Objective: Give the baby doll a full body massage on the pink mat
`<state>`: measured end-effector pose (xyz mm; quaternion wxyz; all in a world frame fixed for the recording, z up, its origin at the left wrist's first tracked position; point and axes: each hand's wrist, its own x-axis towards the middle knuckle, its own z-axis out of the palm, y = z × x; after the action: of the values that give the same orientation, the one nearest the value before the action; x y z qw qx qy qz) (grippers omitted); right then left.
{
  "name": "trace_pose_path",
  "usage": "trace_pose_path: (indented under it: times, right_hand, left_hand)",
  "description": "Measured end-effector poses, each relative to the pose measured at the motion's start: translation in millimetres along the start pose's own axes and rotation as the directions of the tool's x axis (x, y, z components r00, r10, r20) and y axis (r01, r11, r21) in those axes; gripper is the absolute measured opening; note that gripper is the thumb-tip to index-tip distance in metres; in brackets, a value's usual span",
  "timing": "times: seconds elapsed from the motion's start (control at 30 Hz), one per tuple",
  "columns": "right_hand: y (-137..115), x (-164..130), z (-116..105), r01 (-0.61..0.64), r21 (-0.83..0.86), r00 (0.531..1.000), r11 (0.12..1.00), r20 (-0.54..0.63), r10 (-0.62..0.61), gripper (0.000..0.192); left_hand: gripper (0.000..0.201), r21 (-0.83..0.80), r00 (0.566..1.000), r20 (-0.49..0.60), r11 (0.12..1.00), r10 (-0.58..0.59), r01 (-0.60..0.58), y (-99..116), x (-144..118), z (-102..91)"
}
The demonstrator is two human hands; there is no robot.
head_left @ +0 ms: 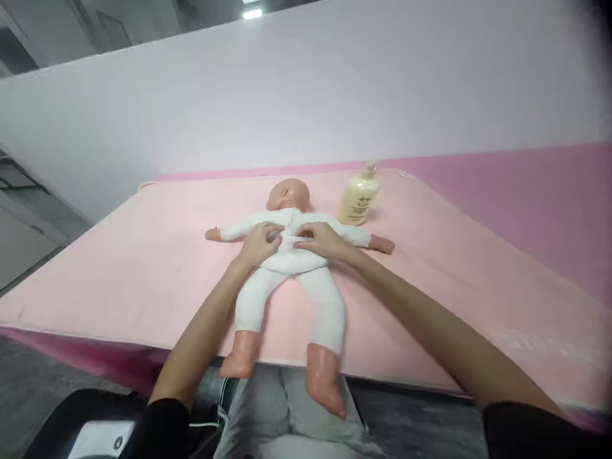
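Because the person is sitting close to the near edge, grey trousers [268, 408] are showing just below the bare feet [325, 382] of the baby doll [296, 261], which are sticking out past that edge. The doll is lying at the middle of the table, legs pointing near, probably so that its trunk is falling within easy reach. At its waist, the left hand [261, 244] is resting with bent fingers on the left, and the right hand [327, 242] is curling its fingers on the right. Both seem to be pinching the white outfit [289, 220], with a fold running between them; whether the fingertips are closing fully on cloth, I cannot tell. The doll's arms are spreading left and right, leaving the waist open to both hands. Beyond the right one, a pale-yellow pump bottle [358, 201] is standing, likely placed clear of the work yet reachable.

Under the doll, a peach towel [143, 255] is covering most of the surface, while deeper-pink cloth [526, 210] is showing to the right and along the far side. Farther off, a plain white partition [287, 102] is rising, and above it a bright light [252, 13] is glowing.
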<state>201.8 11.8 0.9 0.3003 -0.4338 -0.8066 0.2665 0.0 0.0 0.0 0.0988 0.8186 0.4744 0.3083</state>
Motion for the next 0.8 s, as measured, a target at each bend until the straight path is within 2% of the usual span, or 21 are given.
trace_pose_path:
  times: [0.13, 0.3, 0.37, 0.43, 0.5, 0.57, 0.63, 0.7, 0.8]
  right_hand:
    - [10, 1, 4, 0.009, 0.071, 1.0, 0.997, 0.01, -0.009, 0.026]
    - [4, 3, -12, -0.076, 0.183, 0.995, 0.98, 0.075, 0.063, 0.033]
    - [0, 5, -19, -0.09, 0.273, 0.996, 0.958, 0.006, 0.092, 0.038]
    - [-2, 6, -21, -0.059, 0.288, 0.983, 0.956, -0.148, 0.105, 0.04]
    - [-1, 6, -14, -0.025, 0.148, 0.973, 0.989, -0.224, 0.058, 0.04]
    - [1, 5, -3, 0.0, -0.081, 0.978, 0.997, -0.208, -0.017, 0.036]
    - [5, 4, 8, 0.015, -0.257, 0.981, 0.966, -0.184, -0.064, 0.032]
    - [9, 5, 14, 0.006, -0.317, 0.98, 0.949, -0.189, -0.07, 0.03]
    - [15, 7, 15, -0.006, -0.298, 0.973, 0.955, -0.222, -0.063, 0.024]
  left_hand:
    - [0.038, 0.0, 0.995, 0.098, 1.0, -0.018, 0.018, -7, 6, -6.6]
    - [0.025, 0.055, 0.994, 0.088, 0.997, -0.066, 0.062, -5, 14, -1.5]
    - [0.023, 0.072, 0.996, 0.05, 0.995, -0.07, 0.066, -4, 14, 1.9]
    - [0.022, 0.064, 0.998, 0.022, 0.996, -0.066, 0.064, -4, 14, 4.5]
    - [0.022, 0.051, 0.998, 0.019, 0.997, -0.051, 0.05, -6, 12, 5.8]
    - [0.022, 0.064, 0.999, 0.029, 0.998, -0.027, 0.025, -7, 11, 6.0]
    - [0.023, 0.126, 0.999, 0.039, 0.992, 0.014, -0.018, -6, 9, 5.9]
    - [0.024, 0.227, 0.997, 0.053, 0.971, 0.065, -0.075, -3, 6, 5.9]
    - [0.026, 0.37, 0.983, 0.07, 0.911, 0.169, -0.183, 5, 1, 5.3]
